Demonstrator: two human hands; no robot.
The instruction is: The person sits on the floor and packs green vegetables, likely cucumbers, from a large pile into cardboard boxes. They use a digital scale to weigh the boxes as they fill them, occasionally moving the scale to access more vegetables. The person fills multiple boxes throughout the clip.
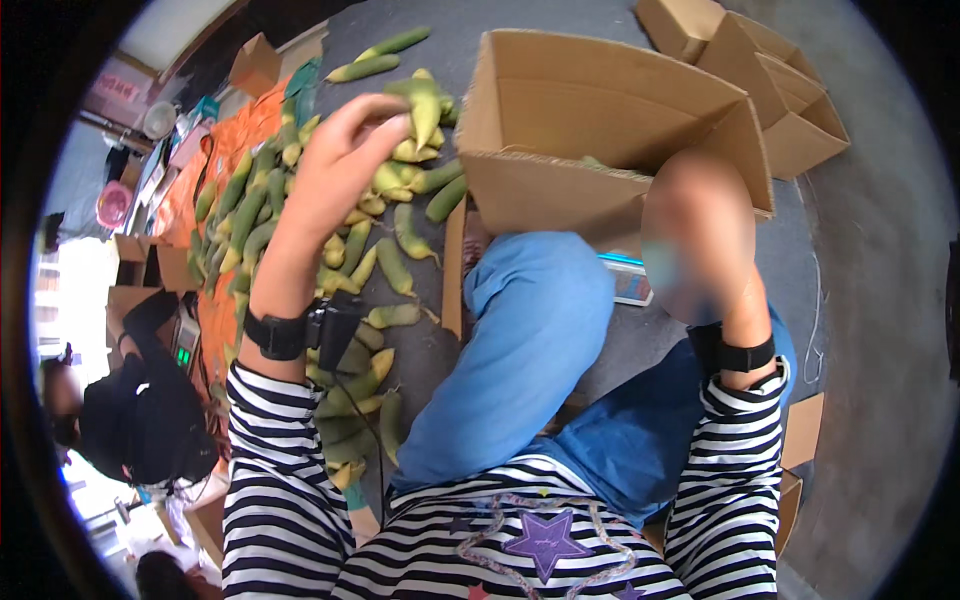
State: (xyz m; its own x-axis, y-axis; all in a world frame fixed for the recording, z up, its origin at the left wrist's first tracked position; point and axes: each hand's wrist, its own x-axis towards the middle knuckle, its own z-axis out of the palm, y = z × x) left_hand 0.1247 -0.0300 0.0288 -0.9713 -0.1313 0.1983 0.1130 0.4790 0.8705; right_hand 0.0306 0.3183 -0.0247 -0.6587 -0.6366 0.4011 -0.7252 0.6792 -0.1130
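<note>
My left hand (345,161) is raised over a heap of green and yellow-tipped radishes (251,217). Its thumb and fingers curl at the side of a pale green radish (425,112); whether they grip it is unclear. My right hand (694,217) is at the near right corner of a tall open cardboard box (555,184); it is blurred, so its fingers and anything in them cannot be made out. A little green shows inside the box, mostly hidden by its near wall. Black straps circle both wrists.
More cardboard boxes (802,112) stand at the upper right. A cardboard flap (454,270) is beside my bent knee, and a flat blue-edged item (630,279) lies under the box. At the left, a person in black (146,420) is near a device with a green display (184,341).
</note>
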